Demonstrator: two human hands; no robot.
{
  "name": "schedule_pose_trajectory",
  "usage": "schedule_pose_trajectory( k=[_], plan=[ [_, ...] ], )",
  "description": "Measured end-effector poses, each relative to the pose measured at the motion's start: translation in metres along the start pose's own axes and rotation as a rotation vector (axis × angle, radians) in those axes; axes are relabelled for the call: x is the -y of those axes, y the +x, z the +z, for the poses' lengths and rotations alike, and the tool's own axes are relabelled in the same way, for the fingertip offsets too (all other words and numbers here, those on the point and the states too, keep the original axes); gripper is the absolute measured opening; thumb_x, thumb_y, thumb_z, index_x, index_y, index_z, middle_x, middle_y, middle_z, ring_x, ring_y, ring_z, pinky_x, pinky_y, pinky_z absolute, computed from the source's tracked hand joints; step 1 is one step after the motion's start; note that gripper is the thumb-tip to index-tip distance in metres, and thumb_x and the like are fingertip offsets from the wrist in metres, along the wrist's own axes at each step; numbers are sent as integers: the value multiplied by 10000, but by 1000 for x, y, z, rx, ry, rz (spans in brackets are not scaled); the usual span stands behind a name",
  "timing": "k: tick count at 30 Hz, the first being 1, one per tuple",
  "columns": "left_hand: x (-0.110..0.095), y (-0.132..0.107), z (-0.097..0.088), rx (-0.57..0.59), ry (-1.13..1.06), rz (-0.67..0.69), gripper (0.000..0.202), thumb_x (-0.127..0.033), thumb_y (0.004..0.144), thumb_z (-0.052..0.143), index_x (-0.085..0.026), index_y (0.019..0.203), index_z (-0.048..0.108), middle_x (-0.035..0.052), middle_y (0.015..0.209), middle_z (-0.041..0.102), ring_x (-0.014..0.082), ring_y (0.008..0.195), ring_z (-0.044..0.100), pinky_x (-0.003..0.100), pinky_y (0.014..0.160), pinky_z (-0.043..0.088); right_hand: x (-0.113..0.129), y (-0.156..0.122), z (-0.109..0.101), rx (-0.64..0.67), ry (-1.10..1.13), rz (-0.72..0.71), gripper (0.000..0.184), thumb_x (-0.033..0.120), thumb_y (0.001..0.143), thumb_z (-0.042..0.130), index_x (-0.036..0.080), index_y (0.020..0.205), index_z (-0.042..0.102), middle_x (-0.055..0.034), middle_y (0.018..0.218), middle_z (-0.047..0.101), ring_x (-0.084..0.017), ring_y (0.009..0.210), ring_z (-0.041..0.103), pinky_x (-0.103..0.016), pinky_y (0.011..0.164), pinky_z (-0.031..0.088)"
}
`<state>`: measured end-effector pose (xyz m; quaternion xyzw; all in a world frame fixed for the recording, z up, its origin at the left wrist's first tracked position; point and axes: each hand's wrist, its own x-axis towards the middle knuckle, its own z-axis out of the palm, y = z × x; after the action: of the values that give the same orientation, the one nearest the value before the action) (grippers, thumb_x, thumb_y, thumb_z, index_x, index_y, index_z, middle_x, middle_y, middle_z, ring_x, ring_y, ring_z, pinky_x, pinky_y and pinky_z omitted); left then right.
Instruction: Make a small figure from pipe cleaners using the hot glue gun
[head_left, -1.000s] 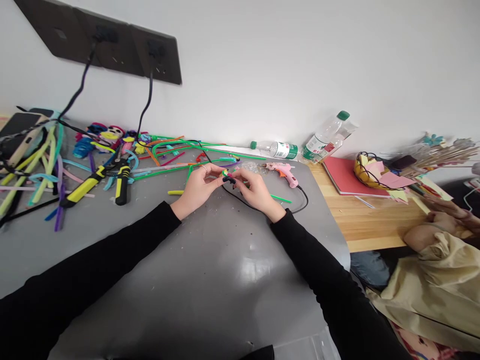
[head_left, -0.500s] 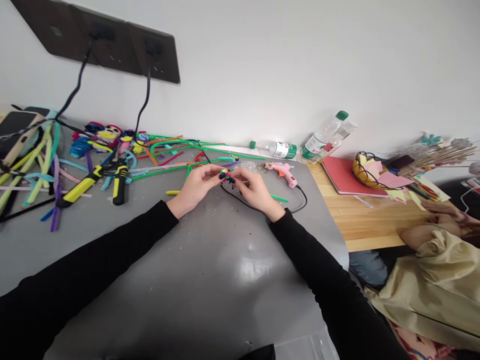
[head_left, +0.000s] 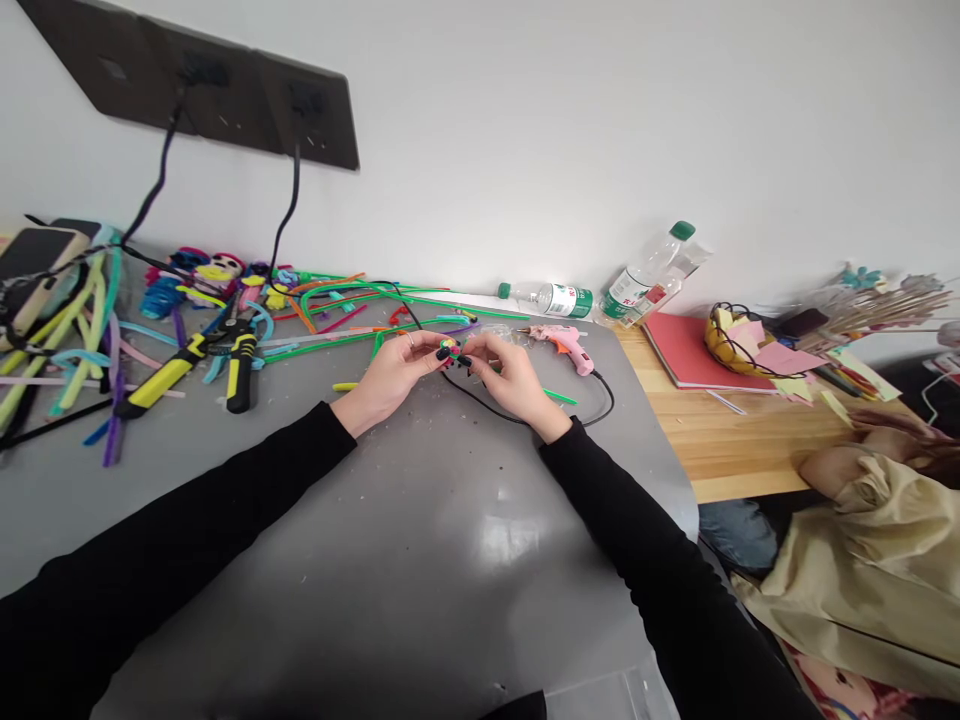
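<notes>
Between my fingertips is a small multicoloured pipe-cleaner piece [head_left: 450, 350], with green, yellow, pink and dark parts. My left hand [head_left: 391, 378] pinches it from the left, and my right hand [head_left: 510, 378] pinches it from the right. Fingers cover much of it, so its full shape is hidden. Just beyond my right hand lies a pink glue gun [head_left: 568, 347], its black cord looping behind my hands. A yellow pipe-cleaner bit [head_left: 345, 387] lies beside my left hand, and a green one [head_left: 560, 397] beside the right.
Yellow-and-black pliers [head_left: 240, 372] and loose pipe cleaners [head_left: 82, 330] spread over the left side, near small pipe-cleaner figures [head_left: 217, 275]. Plastic bottles [head_left: 566, 299] rest by the wall. On the wooden table, a red folder [head_left: 679, 350] and basket [head_left: 712, 340] sit near another person's tan sleeve [head_left: 885, 520].
The held piece has turned slightly, showing more of its green and yellow face. Both hands stay almost in place. The other person's hands at the right have shifted out of sight.
</notes>
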<state>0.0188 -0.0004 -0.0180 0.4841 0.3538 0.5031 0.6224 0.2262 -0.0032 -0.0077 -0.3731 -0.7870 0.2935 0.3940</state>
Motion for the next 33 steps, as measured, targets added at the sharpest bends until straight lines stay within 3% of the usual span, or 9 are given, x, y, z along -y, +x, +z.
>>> schedule_pose_trajectory(
  k=[14, 25, 33],
  plan=[
    [5, 1, -1, 14, -99, -35, 480, -497, 627, 983, -201, 961, 806, 55, 985, 750, 170, 854, 638, 338, 807, 532, 4, -2, -1, 56, 32, -11, 125, 211, 992, 502, 211, 1056, 609, -44, 914, 730, -169, 773, 697, -305, 736, 533],
    [1, -2, -1, -26, 192, 44, 619, -725, 717, 841, -178, 985, 734, 89, 983, 760, 220, 856, 692, 382, 842, 593, -1, -2, 0, 53, -72, -41, 165, 170, 972, 467, 212, 1051, 606, -51, 936, 724, -171, 744, 648, -329, 752, 529],
    [1, -2, 0, 7, 290, 83, 657, -703, 636, 897, -170, 979, 725, 103, 1011, 780, 271, 962, 723, 419, 917, 586, 2, -2, 1, 72, -84, -65, 140, 202, 998, 476, 206, 1036, 610, -48, 907, 718, -164, 746, 628, -306, 748, 500]
  ],
)
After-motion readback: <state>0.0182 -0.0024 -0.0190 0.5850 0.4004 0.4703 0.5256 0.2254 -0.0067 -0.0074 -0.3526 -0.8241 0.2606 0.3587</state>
